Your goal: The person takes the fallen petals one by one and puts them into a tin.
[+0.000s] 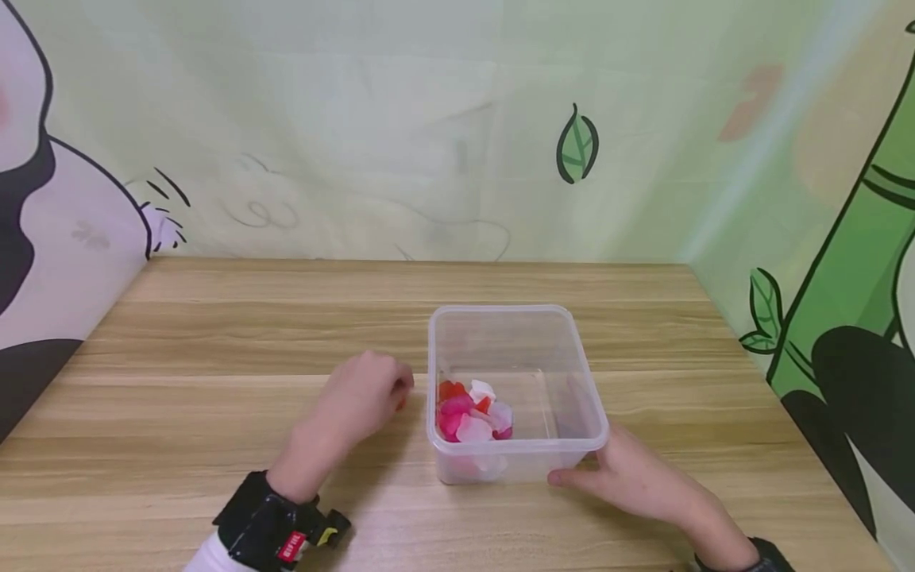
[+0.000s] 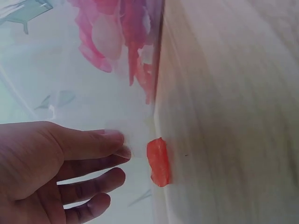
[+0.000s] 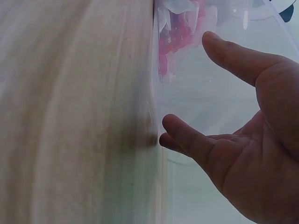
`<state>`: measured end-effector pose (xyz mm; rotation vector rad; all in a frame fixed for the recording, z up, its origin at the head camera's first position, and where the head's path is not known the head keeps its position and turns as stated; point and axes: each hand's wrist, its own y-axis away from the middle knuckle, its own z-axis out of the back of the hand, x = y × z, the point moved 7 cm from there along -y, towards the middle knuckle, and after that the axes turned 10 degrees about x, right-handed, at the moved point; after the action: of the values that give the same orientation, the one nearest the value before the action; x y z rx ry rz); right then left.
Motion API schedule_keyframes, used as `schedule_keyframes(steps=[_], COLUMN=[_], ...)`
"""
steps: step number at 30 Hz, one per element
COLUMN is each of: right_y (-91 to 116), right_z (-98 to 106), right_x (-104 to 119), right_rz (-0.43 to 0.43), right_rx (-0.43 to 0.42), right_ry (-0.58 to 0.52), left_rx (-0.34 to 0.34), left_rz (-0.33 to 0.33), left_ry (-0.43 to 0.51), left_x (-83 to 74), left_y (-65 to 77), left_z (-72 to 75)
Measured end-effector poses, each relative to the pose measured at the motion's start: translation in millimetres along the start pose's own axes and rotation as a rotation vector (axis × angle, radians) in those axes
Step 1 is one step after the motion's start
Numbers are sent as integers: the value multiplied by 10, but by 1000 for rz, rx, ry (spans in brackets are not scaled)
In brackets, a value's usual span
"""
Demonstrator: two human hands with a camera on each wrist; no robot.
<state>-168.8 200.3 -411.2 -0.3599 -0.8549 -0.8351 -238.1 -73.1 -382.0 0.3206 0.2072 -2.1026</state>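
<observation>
A clear plastic box [image 1: 516, 465] stands on the table, with red, pink and white petals [image 1: 475, 413] gathered at its left side. Just left of the box is my left hand [image 1: 357, 397], its fingers loosely bent and nothing between them. One loose red petal [image 2: 159, 162] lies beside the box wall, close to those fingertips but apart from them. At the box's near right corner is my right hand [image 1: 643, 481]. Its thumb lies along the front wall, spread wide from the fingers [image 3: 187, 135], which reach round the right side, partly hidden in the head view.
The wooden table [image 1: 236, 334] runs back to a printed cloth backdrop [image 1: 343, 143] with leaf and panda drawings. Similar cloth borders the left and right sides. A black wrist strap [image 1: 260, 520] is on my left forearm.
</observation>
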Motion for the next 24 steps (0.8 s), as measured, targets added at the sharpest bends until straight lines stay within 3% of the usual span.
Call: schedule_keyframes(steps=[5,12,17,20,24], right_y=[-6,-5,-8,-11,-11], right_z=[6,1,2,6,3], right_x=[4,13,6,2,9], right_rz=[-1,-2,7,14,18], right_rx=[-5,-2,-2,-5,-2], right_ry=[8,2,-2,-1,-1], left_rx=[-109,-422,-588,-643,-641], left_rz=[-14,-103,-198,-265,-357], left_ry=[21,41,63,82,111], left_x=[-16,-136,-279,-381,-533], left_y=[30,156,256,305,336], left_z=[134,439,594,638,627])
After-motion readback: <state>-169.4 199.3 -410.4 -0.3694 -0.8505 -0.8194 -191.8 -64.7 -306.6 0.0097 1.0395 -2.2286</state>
